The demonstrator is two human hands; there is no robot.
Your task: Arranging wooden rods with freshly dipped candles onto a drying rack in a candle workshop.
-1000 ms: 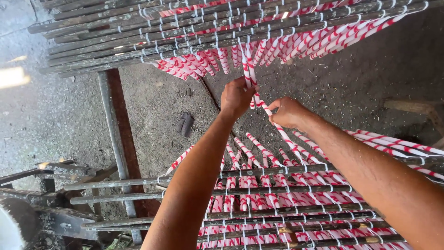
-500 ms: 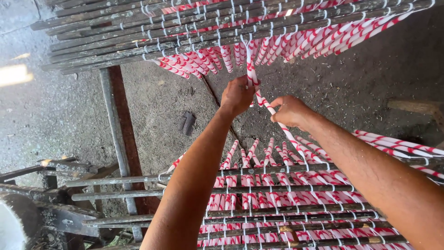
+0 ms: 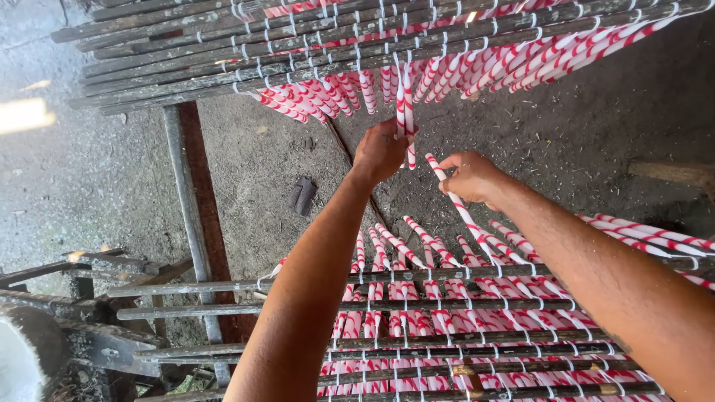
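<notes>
My left hand (image 3: 380,152) is closed around two red-and-white striped candles (image 3: 404,112) that hang from the upper rack of dark sticks (image 3: 223,56). My right hand (image 3: 471,177) pinches another striped candle (image 3: 454,201) near its tip; that candle runs down to the lower rack (image 3: 223,286). Many more striped candles hang by white strings from both racks. Both forearms reach up from the bottom of the view.
Below lies a rough grey dirt floor with a small dark object (image 3: 303,195) on it. A long metal rail (image 3: 186,216) runs along the floor at left. Dark wooden framing (image 3: 67,339) sits at the bottom left.
My left hand has risen closer to the upper rack and now holds the hanging candles. My right hand has shifted a little to the right along its candle.
</notes>
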